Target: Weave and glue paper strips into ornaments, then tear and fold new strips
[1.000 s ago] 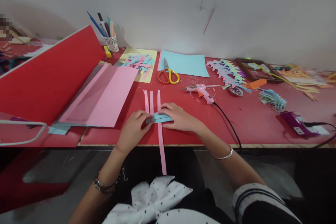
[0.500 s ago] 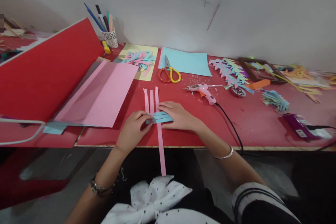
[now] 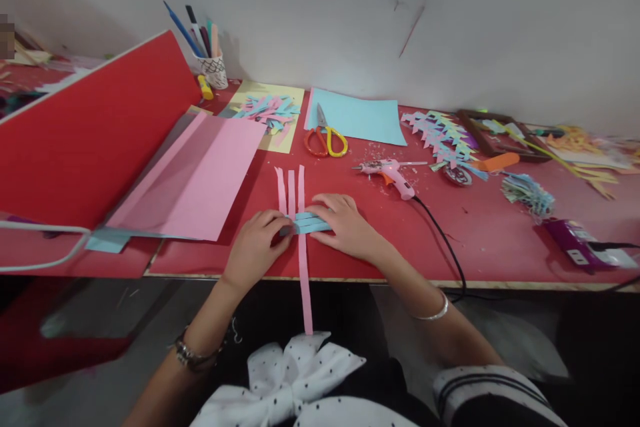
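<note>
My left hand (image 3: pixel 257 243) pinches the left ends of several light blue paper strips (image 3: pixel 303 223) that lie side by side near the table's front edge. At their right ends, the thumb and fingers of my right hand (image 3: pixel 347 227) close around the strips. Three pink paper strips (image 3: pixel 291 190) stick out beyond the blue ones, away from me. A longer pink strip (image 3: pixel 305 287) runs from the blue strips toward me and hangs past the table edge. Where the strips cross is partly hidden by my fingers.
A pink glue gun (image 3: pixel 390 173) with a black cord lies at right, and scissors (image 3: pixel 327 140) lie farther back by a blue sheet (image 3: pixel 360 117). Pink sheets (image 3: pixel 195 180) and a red board (image 3: pixel 100 133) stand left. A pen cup (image 3: pixel 214 71) is behind.
My right hand has shifted slightly right along the blue strips, uncovering the top of the rightmost pink strip. My left hand keeps its pinch. The whole view has shifted slightly.
</note>
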The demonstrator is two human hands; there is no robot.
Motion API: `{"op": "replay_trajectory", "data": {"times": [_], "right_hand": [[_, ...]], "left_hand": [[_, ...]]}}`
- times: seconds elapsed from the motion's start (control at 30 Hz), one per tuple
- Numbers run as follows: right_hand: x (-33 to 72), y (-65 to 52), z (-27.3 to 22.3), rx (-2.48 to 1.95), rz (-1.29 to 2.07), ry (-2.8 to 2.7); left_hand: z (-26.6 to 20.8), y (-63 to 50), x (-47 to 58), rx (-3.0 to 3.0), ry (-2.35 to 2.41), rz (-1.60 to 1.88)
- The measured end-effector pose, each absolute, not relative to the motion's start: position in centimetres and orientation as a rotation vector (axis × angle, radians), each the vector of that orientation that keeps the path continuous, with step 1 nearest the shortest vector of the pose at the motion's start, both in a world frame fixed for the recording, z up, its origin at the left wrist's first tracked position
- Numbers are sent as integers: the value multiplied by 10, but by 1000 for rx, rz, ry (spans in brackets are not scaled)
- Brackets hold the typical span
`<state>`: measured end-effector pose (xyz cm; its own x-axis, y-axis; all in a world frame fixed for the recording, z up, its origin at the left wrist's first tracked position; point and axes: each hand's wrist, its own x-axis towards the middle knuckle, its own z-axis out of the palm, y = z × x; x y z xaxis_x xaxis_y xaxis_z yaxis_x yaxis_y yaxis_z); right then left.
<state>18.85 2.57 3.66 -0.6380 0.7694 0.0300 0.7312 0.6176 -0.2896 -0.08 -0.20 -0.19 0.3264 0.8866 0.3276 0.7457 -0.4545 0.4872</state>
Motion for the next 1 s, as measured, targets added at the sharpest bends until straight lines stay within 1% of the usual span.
{"op": "replay_trajectory", "data": {"times": [0.2,0.4,0.53,0.67,0.8,1.0], "right_hand": [[193,7,24,-1392,293,-2568],[192,-1,13,-1564,226,-2268],[189,-3,11,-1551,45,-2170],[189,-4,13,-1518,-12,-2144],[191,-3,17,-1543,16,-2132],[191,0,25,-1627,191,-2167]], "left_hand": [[0,-2,0,2314,1496,831],[-1,-2,0,2302,1487,862],[-1,-1,0,2298,1476,860],[-2,-1,0,2288,1477,858],[-3,-1,0,2301,1484,864],[-1,-2,0,2305,1493,848]]}}
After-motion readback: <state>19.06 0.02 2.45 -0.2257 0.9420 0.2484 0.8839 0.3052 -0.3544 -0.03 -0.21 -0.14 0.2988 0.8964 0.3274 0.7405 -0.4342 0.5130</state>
